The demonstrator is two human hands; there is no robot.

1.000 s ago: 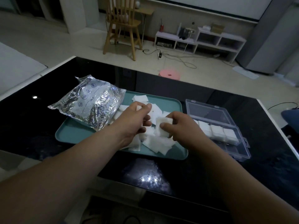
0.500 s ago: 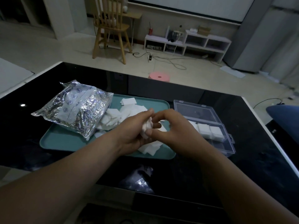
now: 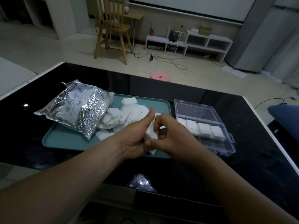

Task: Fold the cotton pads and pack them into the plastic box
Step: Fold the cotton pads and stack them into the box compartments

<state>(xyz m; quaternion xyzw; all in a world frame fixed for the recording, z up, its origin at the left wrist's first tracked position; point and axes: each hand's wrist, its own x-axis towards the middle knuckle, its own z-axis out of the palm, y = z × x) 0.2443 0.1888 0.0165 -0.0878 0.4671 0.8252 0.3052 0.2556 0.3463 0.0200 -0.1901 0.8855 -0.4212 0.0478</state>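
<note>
Cotton pad [image 3: 151, 133] pinched between both hands above the near edge of the teal tray [image 3: 64, 140], apparently mid-fold.

Left hand [image 3: 136, 138] curls round one side of the pad; right hand [image 3: 172, 137] pinches the other side. The plastic box [image 3: 231, 145] lies open just right of the tray, one row holding four folded pads [image 3: 202, 128], the nearer row seemingly bare. Loose pads [image 3: 129, 116] spill from the foil bag [image 3: 77, 109]. Soft cotton could spring open or crease crooked if the pinch slackens, and a bulky fold may not seat in its compartment. Both hands hide most of the pad, so the fold's progress is unclear; dim light blurs the box dividers.
</note>
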